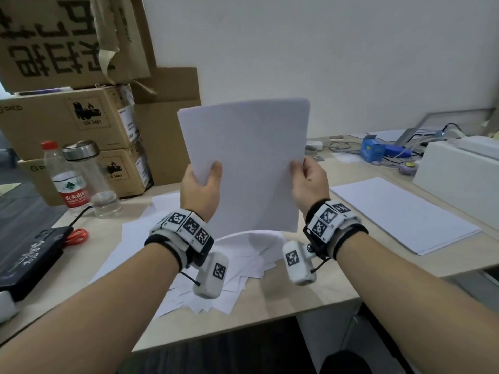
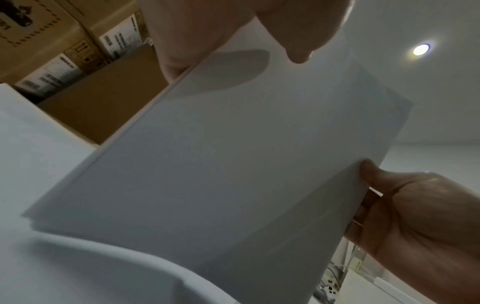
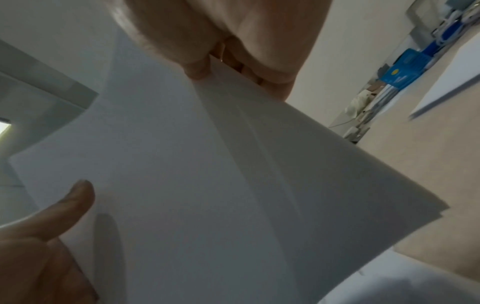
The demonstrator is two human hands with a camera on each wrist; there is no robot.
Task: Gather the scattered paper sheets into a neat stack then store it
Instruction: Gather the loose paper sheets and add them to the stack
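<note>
The stack of paper sheets [image 1: 244,163] is held upright above the desk [image 1: 310,287], clear of the surface, with its long edges running roughly vertical and its top leaning slightly away from the camera. The left hand [image 1: 199,190] grips the lower left edge of the stack: the thumb [image 1: 214,171] lies flat on the near face, and the remaining fingers are behind the sheets and hidden in the head view. The right hand [image 1: 310,182] pinches the right edge at about the same height, thumb on the near face and fingers curled round the back. In the right wrist view the sheets fan apart slightly at the pinched edge, so the edges are not fully flush. Directly below the stack, loose sheets [image 1: 237,260] lie scattered and overlapping on the desk near its front edge; one of them curves upward. A second flat pile of paper [image 1: 399,214] lies on the desk to the right, well apart from the held stack. Left of the hands stand a plastic water bottle [image 1: 64,179] with a red cap and a clear glass bottle [image 1: 94,179] with a metal lid, just beside each other. Cardboard boxes [image 1: 70,122] are stacked behind the bottles. A blue box [image 1: 372,151] sits among cables at the far right, near a white box [image 1: 456,174].
</note>
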